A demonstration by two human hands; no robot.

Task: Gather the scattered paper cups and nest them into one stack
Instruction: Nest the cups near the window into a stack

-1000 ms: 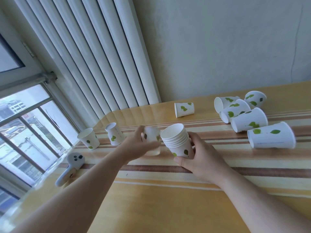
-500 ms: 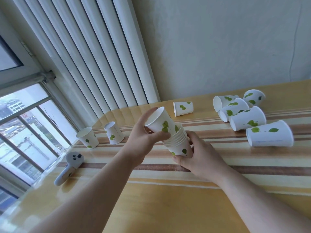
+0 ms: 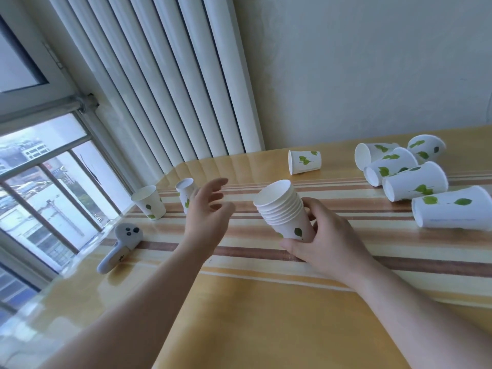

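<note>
A stack of nested white paper cups with green leaf prints (image 3: 283, 209) stands tilted at the table's middle, gripped low down by my right hand (image 3: 324, 235). My left hand (image 3: 209, 214) hovers to the stack's left, fingers spread, holding nothing. Just beyond it stands a single upright cup (image 3: 184, 191), partly hidden by my fingers, and another upright cup (image 3: 149, 202) further left. One cup lies on its side (image 3: 304, 161) at the back. Several more cups lie on their sides at the right (image 3: 415, 182).
A grey handheld controller (image 3: 118, 243) lies near the table's left edge by the window. A white radiator (image 3: 165, 89) rises behind the striped yellow table (image 3: 266, 315). The wall runs along the table's far side.
My left hand set a cup into the stack, let go and drew back to the left, now open. The stack is one cup taller. My right hand kept its grip.
</note>
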